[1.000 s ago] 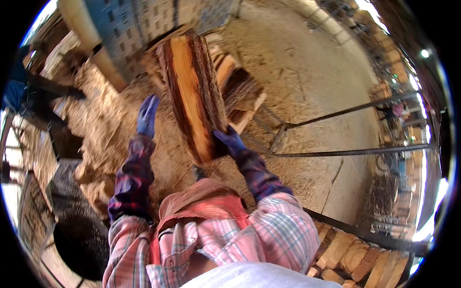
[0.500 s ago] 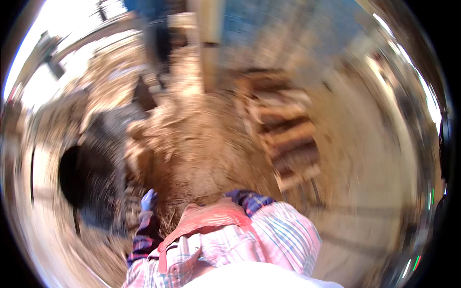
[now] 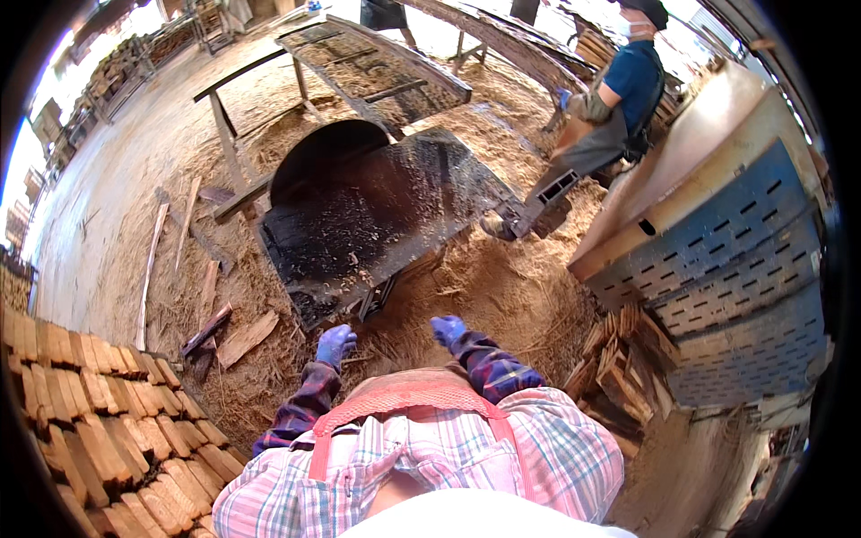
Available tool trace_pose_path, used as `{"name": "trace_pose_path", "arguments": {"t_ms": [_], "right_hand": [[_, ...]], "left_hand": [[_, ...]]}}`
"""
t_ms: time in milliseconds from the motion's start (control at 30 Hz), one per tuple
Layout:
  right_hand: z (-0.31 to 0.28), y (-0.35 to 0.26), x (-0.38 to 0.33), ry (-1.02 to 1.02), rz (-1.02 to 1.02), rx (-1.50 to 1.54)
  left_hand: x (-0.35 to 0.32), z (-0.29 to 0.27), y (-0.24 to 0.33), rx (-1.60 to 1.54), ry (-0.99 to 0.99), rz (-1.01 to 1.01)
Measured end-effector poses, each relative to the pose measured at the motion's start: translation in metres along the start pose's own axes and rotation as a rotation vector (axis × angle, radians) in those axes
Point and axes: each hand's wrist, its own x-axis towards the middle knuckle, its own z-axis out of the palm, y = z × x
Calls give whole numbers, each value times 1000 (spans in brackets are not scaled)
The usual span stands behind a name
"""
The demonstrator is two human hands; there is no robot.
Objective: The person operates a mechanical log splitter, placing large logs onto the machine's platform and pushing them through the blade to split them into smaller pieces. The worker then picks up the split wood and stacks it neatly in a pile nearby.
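Your left hand [image 3: 335, 343] and right hand [image 3: 447, 328], both in blue gloves, hang empty with fingers loosely apart, clamped on nothing. They are nearest the dark, sawdust-strewn metal chute [image 3: 377, 220], which slopes away at twelve o'clock from your hands, its lower edge just beyond your fingertips. You seem to be between loads, facing the chute with nothing picked up yet. A fresh piece is likely what the next move calls for: loose split boards [image 3: 244, 336] lie on the sawdust at nine o'clock, near your left hand, and a bundle of cut wood [image 3: 623, 363] sits at three o'clock. A stacked row of planks [image 3: 99, 430] runs at eight o'clock. A co-worker [image 3: 619, 99] stands at one o'clock, well apart, beside a tan-topped blue slatted machine housing [image 3: 735, 260].
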Motion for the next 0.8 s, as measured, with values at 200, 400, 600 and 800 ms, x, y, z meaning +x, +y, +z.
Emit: {"name": "trace_pose_path", "arguments": {"t_ms": [200,400,600,800], "right_hand": [[26,4,-6,-643,364,81],[-57,20,32,-295,91,243],[-112,42,-22,-19,-452,-934],[-71,-20,-81,-114,-383,-1268]], "left_hand": [[2,34,73,885,412,650],[14,53,97,1538,418,431],[12,61,118,1634,312,170],[-2,63,136,1638,265,147]]}}
